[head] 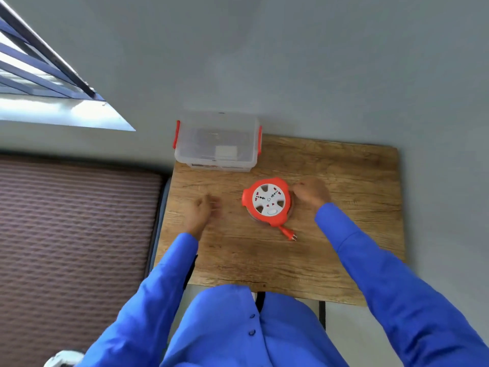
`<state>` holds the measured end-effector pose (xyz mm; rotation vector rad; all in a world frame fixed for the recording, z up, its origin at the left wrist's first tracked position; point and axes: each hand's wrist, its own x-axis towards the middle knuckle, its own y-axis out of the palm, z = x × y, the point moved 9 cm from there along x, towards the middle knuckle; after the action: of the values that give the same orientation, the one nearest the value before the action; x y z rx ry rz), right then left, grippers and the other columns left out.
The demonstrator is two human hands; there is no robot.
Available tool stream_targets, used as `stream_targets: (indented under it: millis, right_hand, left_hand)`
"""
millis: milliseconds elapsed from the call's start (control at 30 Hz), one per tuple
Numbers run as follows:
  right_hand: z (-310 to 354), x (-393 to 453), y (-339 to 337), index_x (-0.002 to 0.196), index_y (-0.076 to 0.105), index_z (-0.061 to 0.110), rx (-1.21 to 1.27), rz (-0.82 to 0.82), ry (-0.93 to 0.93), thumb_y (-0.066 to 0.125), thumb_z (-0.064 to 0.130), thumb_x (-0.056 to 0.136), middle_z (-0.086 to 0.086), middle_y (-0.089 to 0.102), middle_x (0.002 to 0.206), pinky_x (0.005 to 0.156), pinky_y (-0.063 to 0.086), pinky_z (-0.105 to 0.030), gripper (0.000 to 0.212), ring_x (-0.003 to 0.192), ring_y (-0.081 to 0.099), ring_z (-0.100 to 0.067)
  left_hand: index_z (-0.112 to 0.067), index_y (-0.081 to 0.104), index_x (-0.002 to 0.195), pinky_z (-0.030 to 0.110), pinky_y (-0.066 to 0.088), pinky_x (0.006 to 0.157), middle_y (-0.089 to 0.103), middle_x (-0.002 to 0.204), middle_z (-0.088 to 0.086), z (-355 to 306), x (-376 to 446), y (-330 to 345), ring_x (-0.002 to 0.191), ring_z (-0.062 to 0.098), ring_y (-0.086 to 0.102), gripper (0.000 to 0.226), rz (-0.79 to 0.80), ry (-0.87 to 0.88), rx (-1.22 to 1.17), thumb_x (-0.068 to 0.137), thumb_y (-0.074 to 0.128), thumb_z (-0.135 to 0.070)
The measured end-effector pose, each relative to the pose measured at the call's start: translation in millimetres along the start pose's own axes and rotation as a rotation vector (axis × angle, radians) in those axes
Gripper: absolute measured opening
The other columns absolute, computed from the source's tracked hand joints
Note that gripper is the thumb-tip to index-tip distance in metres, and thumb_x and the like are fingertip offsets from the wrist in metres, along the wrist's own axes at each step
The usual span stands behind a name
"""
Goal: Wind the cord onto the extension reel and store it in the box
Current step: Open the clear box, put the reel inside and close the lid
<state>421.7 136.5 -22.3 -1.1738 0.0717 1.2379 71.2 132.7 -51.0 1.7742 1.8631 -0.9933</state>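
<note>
An orange extension reel (267, 201) with a white socket face lies flat in the middle of the wooden table (344, 176). Its cord looks wound in, with only a short orange plug (289, 234) sticking out at the lower right. A clear plastic box (217, 141) with orange latches and its lid on stands at the table's far left corner, behind the reel. My right hand (311, 193) is curled right beside the reel's right edge, at or near touching it. My left hand (203, 210), blurred, hovers left of the reel, holding nothing.
The table stands against a grey wall. A striped brown mattress or mat (74, 234) lies to the left, below a barred window (39, 75). Blue sleeves and my blue shirt fill the near foreground.
</note>
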Motion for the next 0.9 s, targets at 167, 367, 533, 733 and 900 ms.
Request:
stream_targets:
  millis: [167, 367, 533, 733, 900]
  right_hand:
    - [109.8, 22.7, -4.6, 0.101, 0.074, 0.024, 0.21, -0.02, -0.181, 0.059, 0.044, 0.1, -0.002, 0.078, 0.102, 0.094, 0.056, -0.045, 0.025, 0.098, 0.072, -0.026]
    - [162.4, 38.0, 22.0, 0.116, 0.072, 0.005, 0.163, -0.134, -0.249, 0.063, 0.027, 0.105, -0.016, 0.077, 0.111, 0.091, 0.054, -0.042, 0.026, 0.104, 0.071, -0.034]
    - [142.9, 38.7, 33.0, 0.114, 0.081, 0.013, 0.56, -0.171, -0.116, 0.069, 0.032, 0.104, -0.007, 0.08, 0.098, 0.079, 0.056, -0.036, 0.025, 0.082, 0.067, -0.013]
    - [106.2, 43.8, 71.8, 0.099, 0.08, 0.033, 0.812, -0.095, 0.178, 0.065, 0.042, 0.106, 0.009, 0.083, 0.091, 0.066, 0.059, -0.02, 0.019, 0.083, 0.077, -0.01]
    - [109.1, 56.2, 84.3, 0.126, 0.078, 0.021, 0.859, -0.007, 0.176, 0.062, 0.035, 0.107, -0.003, 0.082, 0.115, 0.09, 0.063, -0.037, 0.028, 0.106, 0.077, -0.02]
  left_hand:
    - [-0.021, 0.078, 0.112, 0.043, 0.057, 0.102, 0.079, 0.11, -0.001, -55.4, 17.6, -100.2, 0.105, 0.021, 0.074, 0.036, -0.397, 0.24, -0.016, 0.113, 0.052, -0.046]
    - [-0.013, 0.068, 0.142, 0.032, 0.048, 0.104, 0.072, 0.136, 0.007, -144.7, 75.9, -120.3, 0.122, 0.022, 0.066, 0.049, -0.318, 0.339, 0.2, 0.108, 0.065, -0.049]
    - [-0.011, 0.074, 0.126, 0.035, 0.051, 0.088, 0.077, 0.108, 0.002, -173.3, 117.7, -101.0, 0.103, 0.024, 0.071, 0.047, -0.2, 0.357, 0.258, 0.111, 0.058, -0.053]
    - [-0.011, 0.074, 0.117, 0.035, 0.041, 0.073, 0.072, 0.094, -0.001, -174.0, 126.1, -92.7, 0.083, 0.021, 0.06, 0.039, -0.183, 0.473, 0.406, 0.114, 0.056, -0.045]
    - [0.002, 0.072, 0.095, 0.047, 0.065, 0.077, 0.07, 0.084, 0.01, -153.2, 156.2, -113.9, 0.077, 0.023, 0.064, 0.047, -0.122, 0.248, 0.148, 0.115, 0.055, -0.037]
